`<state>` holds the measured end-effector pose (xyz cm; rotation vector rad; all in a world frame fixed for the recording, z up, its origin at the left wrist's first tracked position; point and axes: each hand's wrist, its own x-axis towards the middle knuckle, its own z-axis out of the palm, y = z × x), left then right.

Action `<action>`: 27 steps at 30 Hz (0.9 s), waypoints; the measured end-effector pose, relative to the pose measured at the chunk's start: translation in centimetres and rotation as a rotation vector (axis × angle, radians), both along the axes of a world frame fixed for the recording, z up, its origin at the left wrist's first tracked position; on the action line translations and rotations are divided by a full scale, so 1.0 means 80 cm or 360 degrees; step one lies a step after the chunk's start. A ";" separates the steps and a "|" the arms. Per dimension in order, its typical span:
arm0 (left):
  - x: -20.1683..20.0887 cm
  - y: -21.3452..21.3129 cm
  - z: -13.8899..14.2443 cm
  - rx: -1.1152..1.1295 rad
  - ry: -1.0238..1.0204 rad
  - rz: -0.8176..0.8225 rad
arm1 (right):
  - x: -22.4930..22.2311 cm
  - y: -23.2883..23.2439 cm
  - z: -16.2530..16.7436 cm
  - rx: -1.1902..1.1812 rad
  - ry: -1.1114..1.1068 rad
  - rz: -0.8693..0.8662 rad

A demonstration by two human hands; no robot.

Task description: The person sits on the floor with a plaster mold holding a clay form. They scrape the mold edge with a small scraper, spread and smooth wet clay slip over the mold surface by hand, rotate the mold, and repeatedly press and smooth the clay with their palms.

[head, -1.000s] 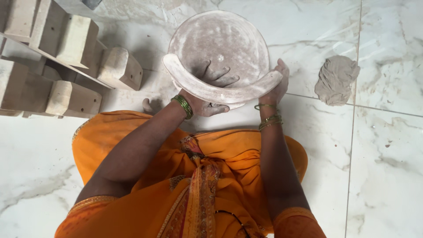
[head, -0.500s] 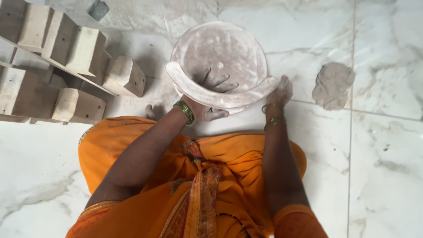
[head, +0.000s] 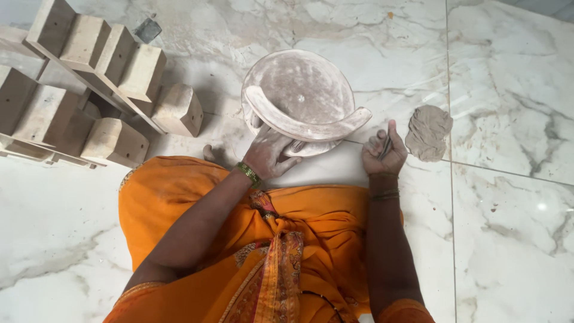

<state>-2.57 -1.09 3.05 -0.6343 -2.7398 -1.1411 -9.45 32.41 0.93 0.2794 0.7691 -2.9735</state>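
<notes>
A round pale clay dish (head: 299, 90) with a thick curved rim piece across its front rests on the marble floor ahead of me. My left hand (head: 268, 152) lies on its near edge, fingers spread under the curved rim. My right hand (head: 384, 152) is off the dish to the right, closed around a thin dark tool with the thumb up. A lump of grey clay (head: 428, 131) lies on the floor just right of that hand.
Wooden blocks on a slatted frame (head: 89, 90) fill the upper left. A small grey stone (head: 147, 29) lies beyond them. My orange-draped lap (head: 263, 239) takes up the lower middle. White marble tiles (head: 514, 227) spread around.
My right hand has come off the dish's right edge and now holds a thin tool beside it. The dish has tipped down flatter; the left hand slid from inside to its near edge.
</notes>
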 end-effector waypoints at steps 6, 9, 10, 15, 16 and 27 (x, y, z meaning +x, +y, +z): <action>0.001 -0.003 0.000 0.0035 0.0465 0.0059 | 0.001 -0.023 0.074 0.0535 0.0731 -0.0172; -0.010 0.010 0.002 0.0094 0.0059 0.0011 | -0.007 -0.052 0.131 0.1389 0.1077 -0.0344; -0.017 0.016 0.003 0.0030 -0.0107 -0.0001 | -0.011 -0.064 0.148 0.1777 0.1189 -0.0355; -0.040 0.042 -0.012 0.0382 -0.0228 -0.0205 | -0.004 -0.125 0.184 0.3540 0.1659 -0.0350; -0.042 0.047 -0.019 0.0355 -0.0141 -0.0224 | 0.006 -0.130 0.185 0.3416 0.1648 -0.0272; -0.063 0.064 -0.059 0.0244 0.0056 -0.0072 | 0.051 -0.333 0.176 0.3968 0.1213 0.0190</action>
